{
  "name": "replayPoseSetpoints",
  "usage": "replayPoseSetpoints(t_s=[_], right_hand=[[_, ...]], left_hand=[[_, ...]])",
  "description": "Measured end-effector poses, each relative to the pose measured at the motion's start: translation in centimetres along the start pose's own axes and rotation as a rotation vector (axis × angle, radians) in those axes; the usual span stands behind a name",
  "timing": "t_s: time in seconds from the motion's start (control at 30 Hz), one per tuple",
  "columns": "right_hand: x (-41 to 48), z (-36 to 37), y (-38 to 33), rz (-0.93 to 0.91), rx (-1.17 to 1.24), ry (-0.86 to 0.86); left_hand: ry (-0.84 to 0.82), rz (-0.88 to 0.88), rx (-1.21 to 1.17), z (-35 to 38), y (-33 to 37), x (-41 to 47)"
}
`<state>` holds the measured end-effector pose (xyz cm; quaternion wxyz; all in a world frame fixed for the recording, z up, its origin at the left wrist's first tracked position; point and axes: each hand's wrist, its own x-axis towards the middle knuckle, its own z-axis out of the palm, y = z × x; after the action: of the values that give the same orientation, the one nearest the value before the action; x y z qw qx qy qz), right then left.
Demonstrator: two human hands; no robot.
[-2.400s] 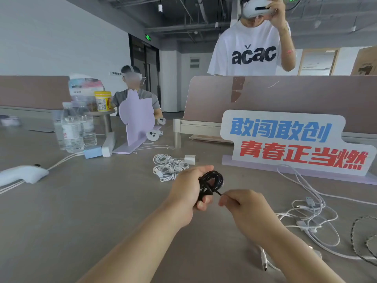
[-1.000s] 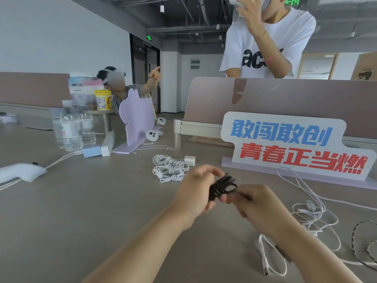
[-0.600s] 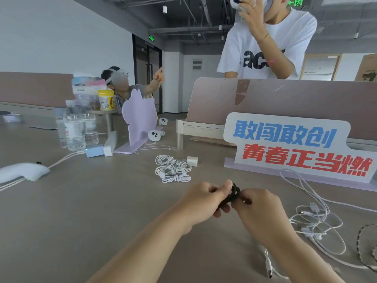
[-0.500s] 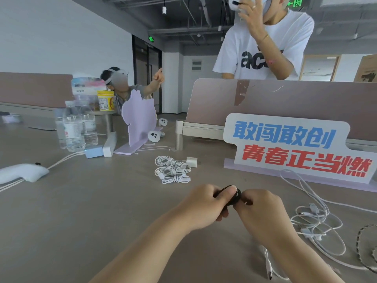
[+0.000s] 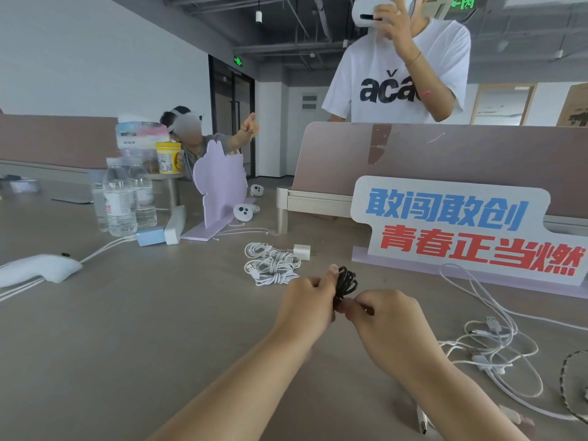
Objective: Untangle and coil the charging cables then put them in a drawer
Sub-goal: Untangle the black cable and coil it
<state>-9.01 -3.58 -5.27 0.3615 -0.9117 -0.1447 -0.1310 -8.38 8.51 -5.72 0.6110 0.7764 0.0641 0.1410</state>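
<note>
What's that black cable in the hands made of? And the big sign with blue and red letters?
The black cable looks like rubbery plastic, matte: it bends into tight loops and barely shines. The sign looks like stiff white board, maybe foam or plastic, smooth and printed: it stands flat with cleanly cut curved corners.

2 bare forearms, left hand, right hand
</note>
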Motion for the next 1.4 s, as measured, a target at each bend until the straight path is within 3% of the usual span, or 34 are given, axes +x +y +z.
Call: replayPoseSetpoints(t_s=[0.23, 0.4, 0.57, 0.67, 0.8, 1.0, 1.2, 1.4], right_hand=[[-0.6, 0.1, -0.4, -0.058, -0.117, -0.015], [-1.1, -0.9, -0.1, -0.203, -0.324, -0.011], [-0.4, -1.6, 0.5, -0.429, -0.489, 0.202], [-0.6, -2.1, 0.7, -0.494, -0.374, 0.302], [-0.2, -2.9, 1.1, -0.326, -0.194, 0.382], [0.0, -3.3, 1.5, -0.044, 0.126, 0.233], [0.4, -3.1, 2.0, 0.090, 0.388, 0.082], [0.4, -1.8, 2.1, 0.108, 0.314, -0.033]], left_hand=[[0.061, -0.104, -0.132, 0.0, -0.1, 0.9], [0.140, 0.100, 0.309, -1.0, -0.7, 0.9], [0.058, 0.168, 0.411, -0.5, -0.6, 1.1], [-0.058, 0.212, 0.441, -0.3, -0.3, 0.5], [-0.252, 0.189, 0.397, -0.5, 0.0, -0.3], [-0.436, 0.254, 0.213, -1.0, 0.3, -1.2], [-0.420, 0.091, -0.213, -0.7, 1.6, -2.2], [-0.237, -0.251, -0.511, -0.7, 1.5, -0.7]])
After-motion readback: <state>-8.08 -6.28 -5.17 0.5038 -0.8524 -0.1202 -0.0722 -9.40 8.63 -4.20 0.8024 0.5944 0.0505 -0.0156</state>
